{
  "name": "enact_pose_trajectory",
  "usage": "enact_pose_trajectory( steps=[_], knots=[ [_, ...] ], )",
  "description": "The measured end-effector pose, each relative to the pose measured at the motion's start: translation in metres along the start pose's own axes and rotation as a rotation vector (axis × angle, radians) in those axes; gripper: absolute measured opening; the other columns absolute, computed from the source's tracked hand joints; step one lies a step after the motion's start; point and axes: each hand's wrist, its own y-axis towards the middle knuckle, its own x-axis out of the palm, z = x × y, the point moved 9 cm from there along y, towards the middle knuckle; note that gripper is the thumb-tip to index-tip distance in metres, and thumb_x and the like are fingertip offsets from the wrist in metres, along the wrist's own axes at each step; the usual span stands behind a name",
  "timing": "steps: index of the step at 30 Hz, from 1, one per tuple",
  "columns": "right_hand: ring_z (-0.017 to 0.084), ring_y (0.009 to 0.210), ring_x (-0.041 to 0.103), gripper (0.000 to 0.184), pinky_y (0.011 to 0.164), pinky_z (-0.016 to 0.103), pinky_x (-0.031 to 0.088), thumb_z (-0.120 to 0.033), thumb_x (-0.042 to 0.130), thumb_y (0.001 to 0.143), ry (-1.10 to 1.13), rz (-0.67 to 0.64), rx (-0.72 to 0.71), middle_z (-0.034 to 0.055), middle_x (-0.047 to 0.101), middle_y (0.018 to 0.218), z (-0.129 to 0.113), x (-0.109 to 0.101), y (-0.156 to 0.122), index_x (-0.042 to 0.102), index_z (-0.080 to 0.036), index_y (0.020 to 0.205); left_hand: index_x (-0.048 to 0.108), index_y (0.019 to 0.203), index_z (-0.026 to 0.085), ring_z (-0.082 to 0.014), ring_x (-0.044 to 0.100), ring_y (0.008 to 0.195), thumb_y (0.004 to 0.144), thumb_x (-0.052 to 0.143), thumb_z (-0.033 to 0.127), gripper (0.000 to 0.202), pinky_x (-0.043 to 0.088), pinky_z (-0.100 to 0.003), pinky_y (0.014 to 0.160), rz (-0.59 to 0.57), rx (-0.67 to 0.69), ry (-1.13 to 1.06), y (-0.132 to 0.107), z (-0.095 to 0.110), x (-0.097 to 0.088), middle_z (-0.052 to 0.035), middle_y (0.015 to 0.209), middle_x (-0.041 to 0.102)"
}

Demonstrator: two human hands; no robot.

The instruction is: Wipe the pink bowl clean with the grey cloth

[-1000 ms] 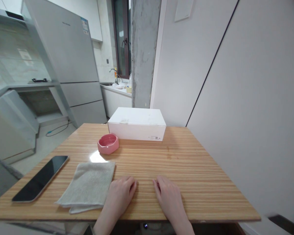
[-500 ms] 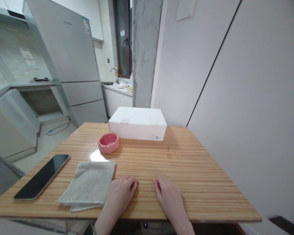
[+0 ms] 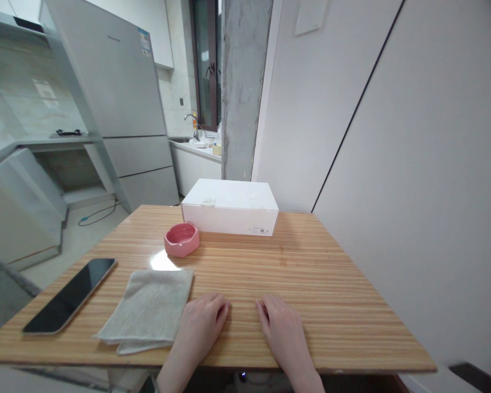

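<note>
My left hand [image 3: 204,319] rests on the wooden table [image 3: 343,305] with its fingers curled in, right beside a folded grey cloth [image 3: 151,305]. Level with it, my right hand [image 3: 280,322] lies on the tabletop, its fingers curled under too. Neither hand shows anything held, and bare wood lies between them. Left of the cloth is a black-screened smartphone [image 3: 71,297], lying flat. Beyond the cloth stands a pink, many-sided bowl [image 3: 181,240], close to the front left corner of a white box [image 3: 229,215].
The box sits at the table's far edge. A white wall panel [image 3: 376,164] rises along the right side. Behind the table are a grey pillar [image 3: 245,93], a tall fridge [image 3: 118,87] and a kitchen sink. A cable [image 3: 98,215] lies on the floor at left.
</note>
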Motion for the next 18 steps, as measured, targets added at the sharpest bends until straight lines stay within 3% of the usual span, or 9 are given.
enact_pose_trajectory(
  steps=[6,18],
  knots=[
    [0.015,0.061,0.058,0.032,0.057,0.026,0.032,-0.029,0.034,0.097,-0.010,0.054,-0.025,0.0009,0.060,0.066,-0.0030,-0.0071,-0.0004,0.049,-0.022,0.069,0.061,0.076,0.021,-0.0169,0.063,0.073,0.093,0.035,0.029,0.032,0.039,-0.027,0.063,0.014,0.008,-0.007,0.0007,-0.0003,0.0000,-0.0021,0.077,0.067],
    [0.015,0.063,0.058,0.029,0.058,0.026,0.033,-0.027,0.037,0.096,0.009,0.010,-0.007,0.0008,0.060,0.068,-0.0011,-0.0027,-0.0002,0.050,-0.022,0.071,0.061,0.075,0.021,-0.0164,0.063,0.072,0.093,0.036,0.029,0.033,0.038,-0.026,0.062,0.022,0.003,-0.011,-0.0002,-0.0019,-0.0002,-0.0027,0.075,0.067]
  ],
)
